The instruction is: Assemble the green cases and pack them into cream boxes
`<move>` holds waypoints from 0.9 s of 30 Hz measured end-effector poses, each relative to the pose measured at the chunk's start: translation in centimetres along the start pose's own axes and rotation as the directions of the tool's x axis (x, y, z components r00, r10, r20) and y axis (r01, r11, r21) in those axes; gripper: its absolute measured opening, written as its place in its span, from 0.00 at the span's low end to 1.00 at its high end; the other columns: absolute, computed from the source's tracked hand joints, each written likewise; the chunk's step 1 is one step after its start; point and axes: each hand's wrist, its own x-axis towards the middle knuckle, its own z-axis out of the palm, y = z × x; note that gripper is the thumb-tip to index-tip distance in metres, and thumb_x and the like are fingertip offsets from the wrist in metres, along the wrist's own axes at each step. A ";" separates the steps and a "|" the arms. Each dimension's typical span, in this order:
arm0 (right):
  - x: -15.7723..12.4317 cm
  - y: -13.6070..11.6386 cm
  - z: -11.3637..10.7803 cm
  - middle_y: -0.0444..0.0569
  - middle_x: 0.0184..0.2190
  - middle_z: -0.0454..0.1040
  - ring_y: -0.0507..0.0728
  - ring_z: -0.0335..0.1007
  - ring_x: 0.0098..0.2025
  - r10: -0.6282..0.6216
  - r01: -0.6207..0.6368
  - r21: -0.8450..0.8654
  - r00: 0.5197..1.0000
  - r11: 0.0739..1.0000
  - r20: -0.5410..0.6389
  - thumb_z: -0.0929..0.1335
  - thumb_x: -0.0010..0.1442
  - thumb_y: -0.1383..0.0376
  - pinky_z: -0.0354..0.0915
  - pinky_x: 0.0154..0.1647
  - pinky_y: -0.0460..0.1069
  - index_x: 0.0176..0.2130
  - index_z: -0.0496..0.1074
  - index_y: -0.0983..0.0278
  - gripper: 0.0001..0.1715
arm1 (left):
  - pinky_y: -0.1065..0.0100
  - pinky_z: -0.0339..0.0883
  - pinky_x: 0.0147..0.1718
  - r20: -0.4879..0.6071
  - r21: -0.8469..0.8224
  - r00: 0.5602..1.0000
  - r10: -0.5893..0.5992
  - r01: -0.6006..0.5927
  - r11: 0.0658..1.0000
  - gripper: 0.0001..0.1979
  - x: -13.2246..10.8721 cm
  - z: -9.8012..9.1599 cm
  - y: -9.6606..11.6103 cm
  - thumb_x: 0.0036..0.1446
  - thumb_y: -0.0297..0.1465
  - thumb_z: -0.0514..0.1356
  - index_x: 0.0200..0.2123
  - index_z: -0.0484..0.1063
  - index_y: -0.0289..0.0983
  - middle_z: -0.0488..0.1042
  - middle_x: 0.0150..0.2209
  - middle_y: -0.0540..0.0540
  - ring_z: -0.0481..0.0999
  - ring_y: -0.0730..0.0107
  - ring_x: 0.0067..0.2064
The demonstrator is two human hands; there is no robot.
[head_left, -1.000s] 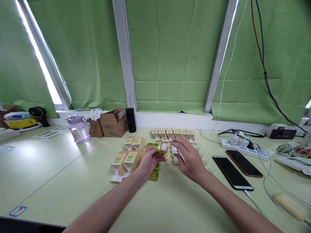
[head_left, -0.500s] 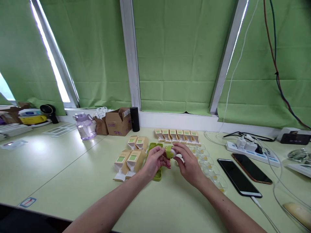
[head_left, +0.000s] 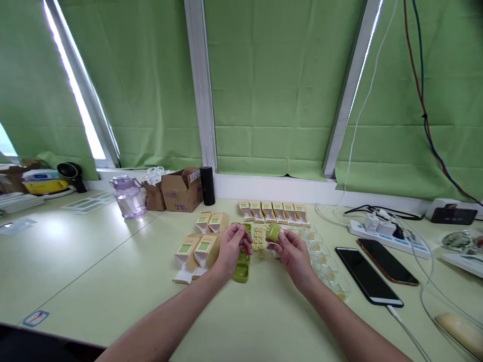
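Between the thumb and fingers of my right hand (head_left: 292,251) is a small green case (head_left: 273,232) with a pale loop at its upper left. My left hand (head_left: 234,246) is apart from it, to the left, fingers curled and thumb against the index finger; whether anything small is pinched there is hidden. Under and beside that hand lie open green case halves (head_left: 240,272) in a column. Small yellow pieces (head_left: 258,236) lie in rows between my hands. Something white (head_left: 275,254) shows partly below my right fingers.
Cardboard boxes with green labels (head_left: 204,246) stand left, and a row of similar boxes (head_left: 273,212) stands behind. Clear plastic shells (head_left: 327,261) lie right, beside two phones (head_left: 368,275) and a power strip (head_left: 388,236). A purple jug (head_left: 129,197) stands far left.
My hands have moved apart. The left has let go of the green case and shifted left; the right keeps it, now turned with its broad green face showing. The yellow pieces have come into view.
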 end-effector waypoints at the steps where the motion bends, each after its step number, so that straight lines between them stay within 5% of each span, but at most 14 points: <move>1: 0.1 0.0 0.0 0.49 0.37 0.83 0.61 0.81 0.40 0.021 -0.020 0.042 1.000 0.999 -0.006 0.81 0.53 0.49 0.77 0.40 0.54 0.37 0.80 0.62 0.22 | 0.74 0.61 0.17 -0.002 0.001 1.000 0.004 -0.004 1.000 0.24 0.0 0.0 0.1 0.56 0.51 0.69 0.31 0.65 0.39 0.76 0.25 0.52 0.72 0.75 0.19; 11: 0.2 0.4 -0.3 0.48 0.36 0.84 0.61 0.83 0.39 0.087 -0.081 0.128 0.995 0.989 -0.048 0.84 0.49 0.52 0.78 0.43 0.56 0.36 0.79 0.62 0.23 | 0.72 0.68 0.21 0.009 0.061 0.998 0.067 -0.067 0.996 0.23 0.0 0.0 0.0 0.58 0.49 0.69 0.32 0.68 0.37 0.76 0.29 0.49 0.75 0.73 0.24; 19: 0.0 0.5 0.1 0.48 0.41 0.81 0.60 0.81 0.42 -0.025 0.018 -0.099 0.997 0.995 -0.074 0.83 0.48 0.50 0.80 0.49 0.62 0.43 0.74 0.61 0.31 | 0.68 0.75 0.30 0.084 0.235 0.972 0.222 -0.235 0.943 0.17 -0.3 0.2 0.0 0.64 0.45 0.66 0.40 0.72 0.37 0.77 0.39 0.44 0.78 0.68 0.36; 27: -0.9 0.6 0.3 0.49 0.45 0.79 0.60 0.79 0.47 -0.125 0.126 -0.340 0.992 0.932 0.024 0.78 0.59 0.52 0.79 0.49 0.57 0.50 0.70 0.57 0.25 | 0.66 0.76 0.37 0.172 0.380 0.953 0.250 -0.298 0.876 0.14 -0.9 0.3 -0.4 0.68 0.40 0.63 0.51 0.70 0.40 0.76 0.50 0.39 0.76 0.63 0.47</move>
